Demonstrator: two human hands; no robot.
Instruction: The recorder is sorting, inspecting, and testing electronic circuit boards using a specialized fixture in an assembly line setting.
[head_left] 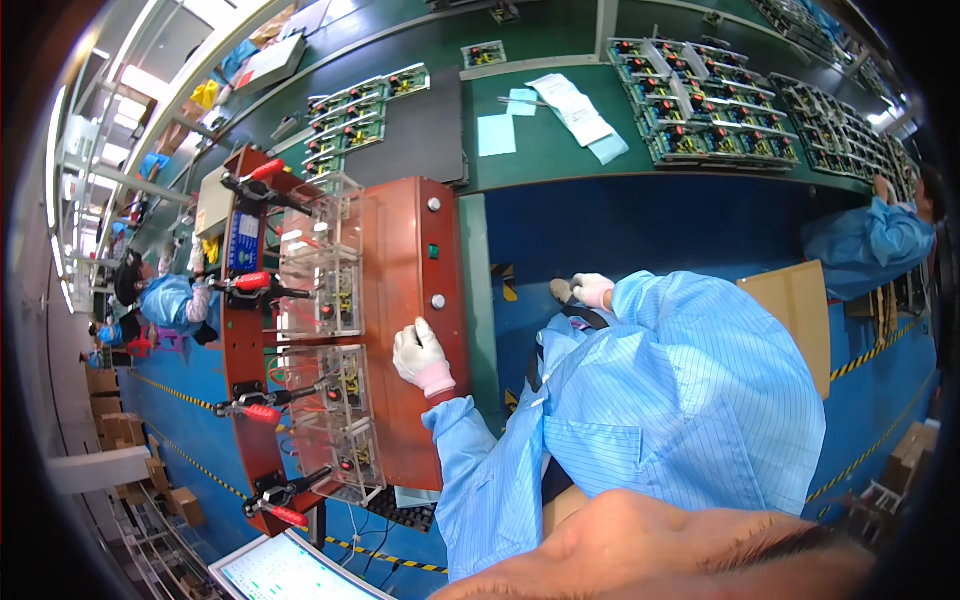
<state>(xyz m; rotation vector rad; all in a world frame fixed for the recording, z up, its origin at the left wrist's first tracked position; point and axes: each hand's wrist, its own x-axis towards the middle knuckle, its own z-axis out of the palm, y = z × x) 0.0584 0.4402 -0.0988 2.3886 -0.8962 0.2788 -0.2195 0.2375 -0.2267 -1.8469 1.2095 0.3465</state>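
My left hand [422,360], in a white glove, rests on the orange-red top of a test fixture [405,240]. Its fingers are curled, with one pointing toward a round silver button [438,302]; nothing shows in them. A green switch [433,251] sits farther up the same panel. Beside the panel, clear plastic covers [335,390] stand over circuit boards [345,300]. Several toggle clamps with red handles [252,282] line the fixture's left bar. My right hand [592,290], also gloved, is in front of my body with fingers bent; what they hold, if anything, is hidden.
Circuit boards fill racks [700,105] on the green bench [540,180], with more boards [350,125] at left. Papers [575,110] lie between. A screen [290,570] stands below the fixture. Co-workers [870,240] [170,300] sit at both sides. A cardboard sheet [795,315] is behind me.
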